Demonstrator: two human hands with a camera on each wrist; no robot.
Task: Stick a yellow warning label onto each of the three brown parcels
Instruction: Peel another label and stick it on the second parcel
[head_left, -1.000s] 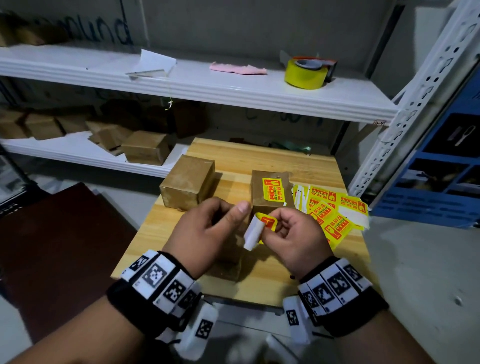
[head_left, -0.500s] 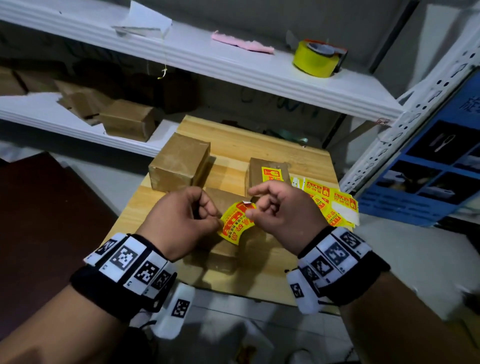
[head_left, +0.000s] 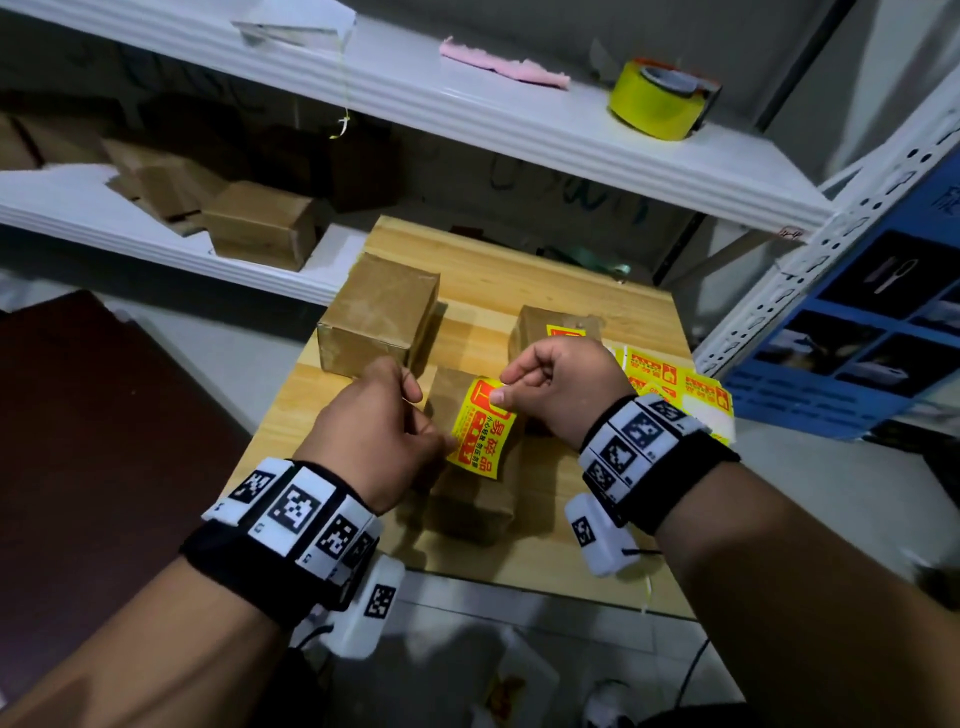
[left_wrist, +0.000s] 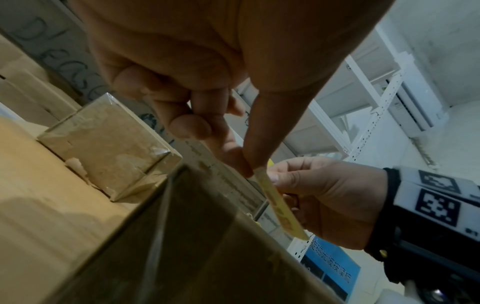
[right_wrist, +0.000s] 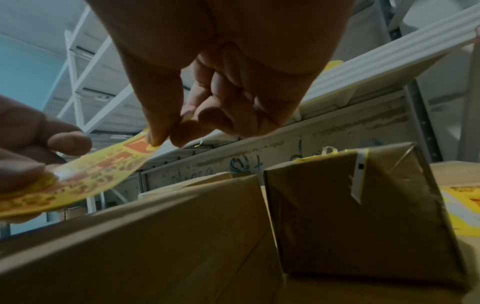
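While both hands hold the label (head_left: 480, 428), near parcel (head_left: 470, 499) half hidden

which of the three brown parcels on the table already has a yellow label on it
The back right parcel, behind the right hand. The back left parcel and the near parcel have bare tops.

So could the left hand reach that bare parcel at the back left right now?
Probably not yet: the way to the bare parcel looks clear, but the left hand is busy pinching the yellow label.
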